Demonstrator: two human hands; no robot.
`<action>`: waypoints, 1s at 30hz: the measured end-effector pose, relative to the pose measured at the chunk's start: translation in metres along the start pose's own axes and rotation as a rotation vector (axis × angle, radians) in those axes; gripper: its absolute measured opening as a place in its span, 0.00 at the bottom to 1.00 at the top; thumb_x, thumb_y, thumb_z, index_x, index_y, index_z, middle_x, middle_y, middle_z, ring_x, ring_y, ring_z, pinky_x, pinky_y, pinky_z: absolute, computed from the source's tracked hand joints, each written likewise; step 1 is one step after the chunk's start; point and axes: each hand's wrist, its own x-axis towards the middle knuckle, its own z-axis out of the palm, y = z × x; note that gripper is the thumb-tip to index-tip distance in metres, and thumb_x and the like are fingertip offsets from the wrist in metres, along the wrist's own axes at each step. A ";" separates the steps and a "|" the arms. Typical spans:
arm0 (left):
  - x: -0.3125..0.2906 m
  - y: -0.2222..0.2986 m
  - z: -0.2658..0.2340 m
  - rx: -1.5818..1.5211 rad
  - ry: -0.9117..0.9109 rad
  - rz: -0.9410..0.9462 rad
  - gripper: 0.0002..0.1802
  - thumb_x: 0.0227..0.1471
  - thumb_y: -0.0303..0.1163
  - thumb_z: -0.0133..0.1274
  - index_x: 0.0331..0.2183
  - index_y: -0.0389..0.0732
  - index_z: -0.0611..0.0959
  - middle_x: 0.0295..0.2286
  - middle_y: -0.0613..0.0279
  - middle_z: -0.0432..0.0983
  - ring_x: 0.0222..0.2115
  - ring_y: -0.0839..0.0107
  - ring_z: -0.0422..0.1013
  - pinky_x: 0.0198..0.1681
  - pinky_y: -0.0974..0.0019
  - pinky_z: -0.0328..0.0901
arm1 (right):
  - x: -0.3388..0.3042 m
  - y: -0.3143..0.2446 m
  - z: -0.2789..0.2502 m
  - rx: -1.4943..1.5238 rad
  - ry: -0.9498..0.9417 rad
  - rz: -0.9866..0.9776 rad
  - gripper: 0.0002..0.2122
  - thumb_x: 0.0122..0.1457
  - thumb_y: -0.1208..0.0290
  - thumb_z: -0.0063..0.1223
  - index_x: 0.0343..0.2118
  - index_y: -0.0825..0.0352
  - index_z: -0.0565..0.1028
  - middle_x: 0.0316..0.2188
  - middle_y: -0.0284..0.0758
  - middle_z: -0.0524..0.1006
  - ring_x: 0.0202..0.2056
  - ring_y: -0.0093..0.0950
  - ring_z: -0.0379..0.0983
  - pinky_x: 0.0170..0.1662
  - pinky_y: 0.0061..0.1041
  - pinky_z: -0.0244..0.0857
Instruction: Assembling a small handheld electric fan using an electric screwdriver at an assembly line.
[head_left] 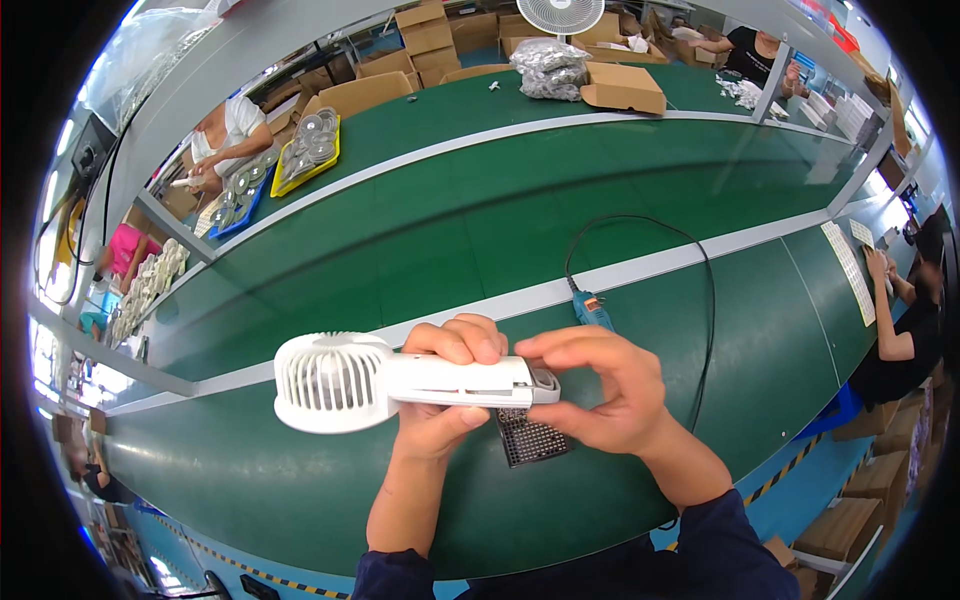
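1. White plastic leads the head view: the handheld fan (415, 375) lies sideways above the green bench (300, 510), fan head to the left.
2. The left hand (435, 427) pinches the handle (460, 376) between curled fingers and thumb; that hold should stay firm but not crush the long, uneven gap along the side.
3. The right hand (625, 395) pinches the handle's grey looped end (546, 385), thumb below, fingers above. Even pressure, square to the handle, would likely seat the parts without skewing them.
4. Best kept clear of wrist and fan: the black perforated tray (540, 459) beneath and the corded teal tool (591, 310) beyond.
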 end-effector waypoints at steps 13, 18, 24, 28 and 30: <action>0.000 0.018 0.019 -0.191 -0.119 -0.028 0.33 0.41 0.35 0.67 0.41 0.48 0.60 0.33 0.58 0.73 0.43 0.59 0.66 0.52 0.54 0.59 | 0.002 -0.007 0.001 -0.273 -0.073 -0.281 0.14 0.34 0.84 0.60 0.29 0.70 0.76 0.36 0.39 0.78 0.28 0.32 0.76 0.27 0.23 0.72; -0.008 0.025 0.029 -0.365 -0.029 -0.088 0.35 0.41 0.30 0.63 0.47 0.50 0.60 0.36 0.60 0.71 0.46 0.54 0.68 0.59 0.47 0.52 | 0.000 -0.017 0.007 -0.323 -0.066 -0.296 0.11 0.36 0.83 0.60 0.28 0.71 0.76 0.35 0.41 0.77 0.31 0.33 0.78 0.29 0.23 0.74; -0.006 0.029 0.026 -0.522 -0.058 -0.118 0.38 0.37 0.30 0.58 0.51 0.52 0.60 0.37 0.62 0.69 0.48 0.52 0.67 0.63 0.44 0.45 | -0.001 -0.019 0.009 -0.300 -0.072 -0.363 0.07 0.42 0.83 0.58 0.27 0.73 0.76 0.34 0.44 0.77 0.36 0.37 0.79 0.34 0.25 0.77; -0.006 0.026 0.025 -0.616 -0.060 -0.112 0.32 0.37 0.32 0.56 0.47 0.52 0.63 0.36 0.64 0.68 0.50 0.54 0.65 0.63 0.44 0.45 | -0.002 -0.017 0.008 -0.301 -0.091 -0.333 0.12 0.36 0.86 0.59 0.27 0.70 0.73 0.34 0.43 0.77 0.35 0.39 0.79 0.32 0.27 0.77; -0.005 0.027 0.026 -0.602 -0.051 -0.104 0.31 0.37 0.31 0.56 0.45 0.52 0.63 0.35 0.65 0.68 0.49 0.55 0.66 0.63 0.44 0.45 | -0.001 -0.016 0.008 -0.295 -0.092 -0.341 0.12 0.36 0.86 0.60 0.27 0.71 0.73 0.34 0.43 0.77 0.35 0.39 0.79 0.32 0.27 0.77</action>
